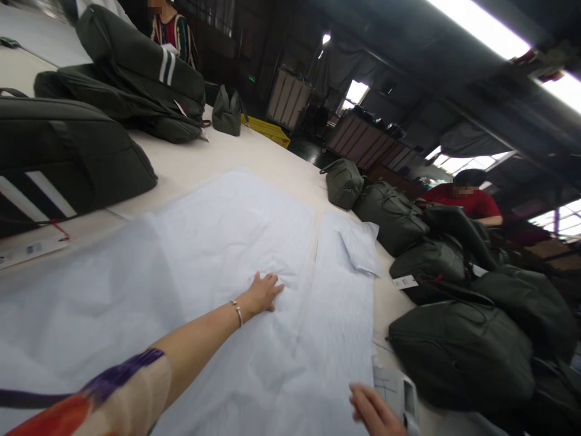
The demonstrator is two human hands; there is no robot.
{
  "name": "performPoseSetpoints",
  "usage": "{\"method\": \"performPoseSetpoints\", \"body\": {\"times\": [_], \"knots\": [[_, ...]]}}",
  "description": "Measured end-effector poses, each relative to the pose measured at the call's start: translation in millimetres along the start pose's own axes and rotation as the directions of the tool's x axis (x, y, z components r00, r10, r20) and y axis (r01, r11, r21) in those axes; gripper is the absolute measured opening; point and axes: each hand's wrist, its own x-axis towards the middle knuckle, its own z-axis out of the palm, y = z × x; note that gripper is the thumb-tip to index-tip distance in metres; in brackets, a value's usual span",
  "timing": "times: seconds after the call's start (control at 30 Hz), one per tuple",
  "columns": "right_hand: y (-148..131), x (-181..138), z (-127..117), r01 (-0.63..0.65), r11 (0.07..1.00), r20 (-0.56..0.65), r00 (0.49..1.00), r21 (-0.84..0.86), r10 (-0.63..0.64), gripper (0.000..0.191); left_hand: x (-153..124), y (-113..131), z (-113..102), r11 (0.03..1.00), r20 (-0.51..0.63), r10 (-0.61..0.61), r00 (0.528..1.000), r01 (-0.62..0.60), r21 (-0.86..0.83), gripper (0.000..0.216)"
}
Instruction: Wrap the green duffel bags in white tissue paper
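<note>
Thin white sheeting (218, 242), creased in places, covers the middle of the table. My left hand (264, 292), with a bracelet at the wrist, presses on it with fingers spread. My right hand (373, 410) is at the bottom edge, partly cut off and slightly blurred. Its fingers are stretched out close together over the sheeting's right side, and nothing shows in them. Beside it lies a white and grey object (394, 387) with dark lines on it, whose kind I cannot make out. A folded piece of the white sheeting (361, 245) lies farther up on the right.
Dark green bags (463, 351) with tags are heaped along the right. More bags with white stripes (68, 163) stand at the left, and a small bag (227, 110) sits at the far edge. A person in red (481, 206) is behind the right heap; another person (175, 33) stands far left.
</note>
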Motion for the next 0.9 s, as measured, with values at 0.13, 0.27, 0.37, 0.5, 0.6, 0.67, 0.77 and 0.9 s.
{"method": "performPoseSetpoints", "body": {"times": [0.13,0.27,0.37,0.5,0.6,0.67,0.77,0.9], "knots": [[-66,110,36,-0.173,0.81,0.173,0.981,0.56,0.09,0.038,-1,1,-2,1.0,0.008,-0.013,1.0,0.013,0.002,0.078],[-87,229,79,-0.314,0.776,0.339,0.931,0.547,0.138,0.032,2,2,0,0.999,0.034,-0.039,0.999,0.04,-0.025,0.082],[-74,279,104,-0.369,0.831,0.409,0.892,0.416,0.192,0.025,6,2,3,0.998,0.077,-0.041,0.996,0.046,-0.052,0.085],[-55,307,127,-0.38,0.902,0.442,0.858,0.205,0.261,0.027,8,2,7,0.997,0.092,-0.038,0.995,0.044,-0.067,0.086],[-52,320,136,-0.359,0.932,0.465,0.834,0.049,0.297,0.028,7,2,8,0.997,0.095,-0.03,0.995,0.037,-0.074,0.084],[-55,329,137,-0.336,0.941,0.48,0.818,-0.051,0.318,0.029,7,1,7,0.996,0.103,-0.03,0.994,0.038,-0.077,0.083],[-56,339,135,-0.29,0.94,0.469,0.814,-0.181,0.342,0.027,6,1,7,0.997,0.105,-0.033,0.994,0.041,-0.073,0.084],[-46,337,130,-0.279,0.926,0.371,0.856,-0.255,0.361,0.038,7,0,11,0.998,0.084,-0.03,0.996,0.035,-0.052,0.085]]}}
